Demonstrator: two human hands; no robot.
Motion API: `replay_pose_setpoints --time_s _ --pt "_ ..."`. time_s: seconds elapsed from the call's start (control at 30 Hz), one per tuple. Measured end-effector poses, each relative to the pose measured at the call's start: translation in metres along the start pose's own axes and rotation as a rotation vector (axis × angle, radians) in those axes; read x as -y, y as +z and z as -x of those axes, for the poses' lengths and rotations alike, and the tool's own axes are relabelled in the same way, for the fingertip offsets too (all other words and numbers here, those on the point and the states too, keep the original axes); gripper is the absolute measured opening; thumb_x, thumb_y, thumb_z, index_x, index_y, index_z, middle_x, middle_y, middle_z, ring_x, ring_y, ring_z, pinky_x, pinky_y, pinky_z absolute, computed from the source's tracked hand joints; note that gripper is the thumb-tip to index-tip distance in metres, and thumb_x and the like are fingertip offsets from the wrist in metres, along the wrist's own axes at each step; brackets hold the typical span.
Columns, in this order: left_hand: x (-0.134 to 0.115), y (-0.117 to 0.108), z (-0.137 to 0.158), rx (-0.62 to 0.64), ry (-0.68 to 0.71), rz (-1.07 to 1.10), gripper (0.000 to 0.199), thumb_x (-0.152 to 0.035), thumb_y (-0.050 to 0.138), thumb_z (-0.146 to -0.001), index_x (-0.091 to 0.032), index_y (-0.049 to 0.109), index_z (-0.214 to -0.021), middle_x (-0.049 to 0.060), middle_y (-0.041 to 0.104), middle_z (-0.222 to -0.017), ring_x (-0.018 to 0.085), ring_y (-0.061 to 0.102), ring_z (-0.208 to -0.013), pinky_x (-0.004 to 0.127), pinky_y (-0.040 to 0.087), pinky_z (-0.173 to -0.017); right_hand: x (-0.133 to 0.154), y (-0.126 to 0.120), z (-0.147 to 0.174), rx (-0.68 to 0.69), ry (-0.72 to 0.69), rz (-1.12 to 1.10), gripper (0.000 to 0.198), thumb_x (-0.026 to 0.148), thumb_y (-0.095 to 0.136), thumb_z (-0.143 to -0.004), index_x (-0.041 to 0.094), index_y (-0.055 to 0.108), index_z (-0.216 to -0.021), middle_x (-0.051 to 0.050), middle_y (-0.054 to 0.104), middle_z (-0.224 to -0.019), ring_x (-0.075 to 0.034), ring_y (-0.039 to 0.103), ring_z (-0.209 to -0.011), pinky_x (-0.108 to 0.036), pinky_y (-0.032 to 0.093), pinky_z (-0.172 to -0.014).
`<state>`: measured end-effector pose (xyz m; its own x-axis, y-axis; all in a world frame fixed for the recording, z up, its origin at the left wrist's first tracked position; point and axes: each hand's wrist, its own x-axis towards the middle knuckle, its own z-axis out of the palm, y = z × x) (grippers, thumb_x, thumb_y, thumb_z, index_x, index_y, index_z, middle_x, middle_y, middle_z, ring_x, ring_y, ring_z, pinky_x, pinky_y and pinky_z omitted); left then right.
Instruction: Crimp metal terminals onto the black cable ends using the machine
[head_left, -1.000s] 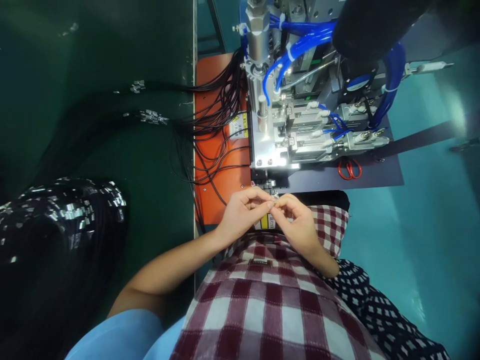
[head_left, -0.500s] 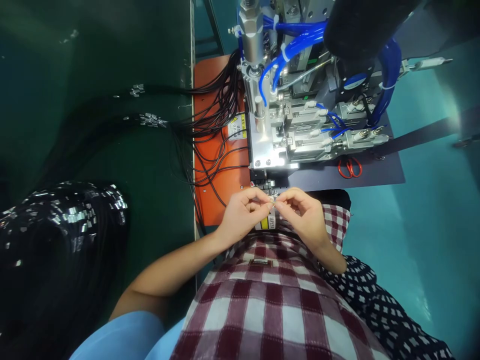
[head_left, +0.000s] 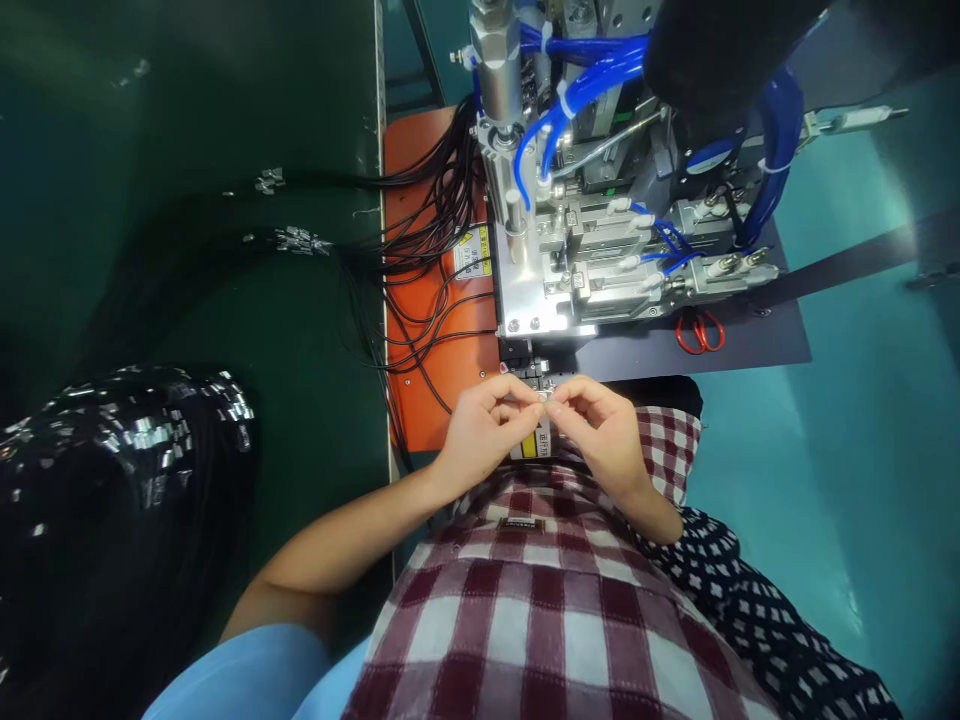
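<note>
My left hand (head_left: 491, 428) and my right hand (head_left: 598, 428) meet fingertip to fingertip close in front of my body. Thumb and index finger are pinched on each hand. Whatever lies between the fingertips is too small to make out. Just beyond them is the front end of a metal machine (head_left: 536, 300), with small metal parts (head_left: 541, 370) at its edge. Below the fingertips a yellow and white label (head_left: 535, 443) shows partly.
Black cables (head_left: 442, 240) cross an orange plate (head_left: 420, 400) on the left. Metal-ended cable bundles (head_left: 300, 240) and a large coil of black cables (head_left: 150, 430) lie on the dark green surface. Red-handled scissors (head_left: 700, 332) rest on the grey board at right. Blue air hoses (head_left: 600, 85) run above.
My right hand has shifted slightly left, closer to the left fingertips. The left hand stays nearly where it was, still pinched.
</note>
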<state>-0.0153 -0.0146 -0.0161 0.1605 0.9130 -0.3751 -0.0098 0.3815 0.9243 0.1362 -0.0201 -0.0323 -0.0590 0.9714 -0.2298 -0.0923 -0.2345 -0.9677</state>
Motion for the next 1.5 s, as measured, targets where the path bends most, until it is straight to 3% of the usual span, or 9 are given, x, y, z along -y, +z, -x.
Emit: replay_pose_setpoints --time_s 0.43,0.8,0.93,1.07,1.17,1.23,1.33,1.5 --pt "-0.007 0.002 0.001 -0.001 -0.078 0.115 0.030 -0.039 0.078 -0.072 -0.015 0.061 -0.074 -0.008 0.046 -0.047 0.003 0.039 -0.038 0.015 0.030 -0.039 -0.006 0.004 0.004 -0.035 0.074 -0.122 0.013 0.027 0.072 -0.077 0.018 0.064 -0.072 0.003 0.054 -0.066 -0.009 0.043 -0.056 -0.024 0.035 -0.053" --pt "-0.005 0.001 0.000 0.013 -0.071 0.114 0.031 -0.040 0.075 -0.075 -0.014 0.059 -0.073 -0.009 0.042 -0.044 0.002 0.034 -0.038 0.014 0.025 -0.037 -0.006 0.000 0.004 -0.009 0.053 -0.047 0.012 0.029 0.070 -0.079 0.019 0.065 -0.076 0.002 0.058 -0.069 -0.010 0.049 -0.058 -0.024 0.040 -0.054" --pt "-0.006 0.001 0.001 0.022 -0.067 0.129 0.029 -0.038 0.075 -0.075 -0.014 0.059 -0.072 -0.009 0.043 -0.047 0.002 0.034 -0.039 0.014 0.027 -0.039 -0.004 -0.004 0.005 -0.044 -0.112 0.139 0.008 0.026 0.069 -0.082 0.020 0.069 -0.086 -0.002 0.065 -0.081 -0.013 0.057 -0.067 -0.027 0.045 -0.059" --pt "-0.006 0.002 0.001 0.027 -0.069 0.126 0.028 -0.036 0.076 -0.073 -0.014 0.059 -0.072 -0.007 0.048 -0.053 0.002 0.038 -0.041 0.015 0.030 -0.040 -0.001 -0.003 0.006 -0.083 -0.349 0.332 0.006 0.018 0.066 -0.085 0.021 0.068 -0.079 -0.002 0.066 -0.080 -0.015 0.058 -0.071 -0.029 0.047 -0.064" --pt "-0.005 0.003 0.001 0.025 -0.044 0.099 0.025 -0.035 0.075 -0.074 -0.015 0.059 -0.071 -0.005 0.052 -0.056 0.004 0.043 -0.044 0.016 0.035 -0.042 0.000 -0.003 0.006 -0.087 -0.433 0.416 0.009 0.016 0.064 -0.085 0.021 0.066 -0.078 -0.002 0.065 -0.077 -0.015 0.057 -0.071 -0.032 0.047 -0.067" --pt "-0.003 0.003 0.003 0.009 0.000 0.061 0.022 -0.032 0.073 -0.076 -0.015 0.061 -0.073 -0.003 0.056 -0.062 0.005 0.049 -0.049 0.017 0.039 -0.047 0.000 -0.002 0.007 -0.089 -0.377 0.380 0.010 0.017 0.064 -0.086 0.021 0.064 -0.076 -0.002 0.063 -0.077 -0.015 0.056 -0.070 -0.031 0.046 -0.067" --pt "-0.001 0.004 0.005 -0.037 0.095 -0.021 0.014 -0.027 0.071 -0.078 -0.014 0.064 -0.079 0.000 0.061 -0.072 0.008 0.056 -0.061 0.019 0.045 -0.056 -0.002 -0.002 0.008 -0.049 -0.132 0.154 0.013 0.024 0.064 -0.086 0.020 0.062 -0.074 0.001 0.059 -0.071 -0.013 0.052 -0.062 -0.027 0.043 -0.058" --pt "-0.001 0.005 0.005 -0.018 0.185 -0.139 0.016 -0.026 0.073 -0.078 -0.015 0.070 -0.089 0.000 0.059 -0.074 0.009 0.052 -0.065 0.020 0.044 -0.060 -0.007 -0.003 0.010 0.070 0.135 -0.163 0.015 0.031 0.069 -0.083 0.019 0.063 -0.076 0.006 0.049 -0.057 -0.008 0.041 -0.050 -0.023 0.034 -0.049"
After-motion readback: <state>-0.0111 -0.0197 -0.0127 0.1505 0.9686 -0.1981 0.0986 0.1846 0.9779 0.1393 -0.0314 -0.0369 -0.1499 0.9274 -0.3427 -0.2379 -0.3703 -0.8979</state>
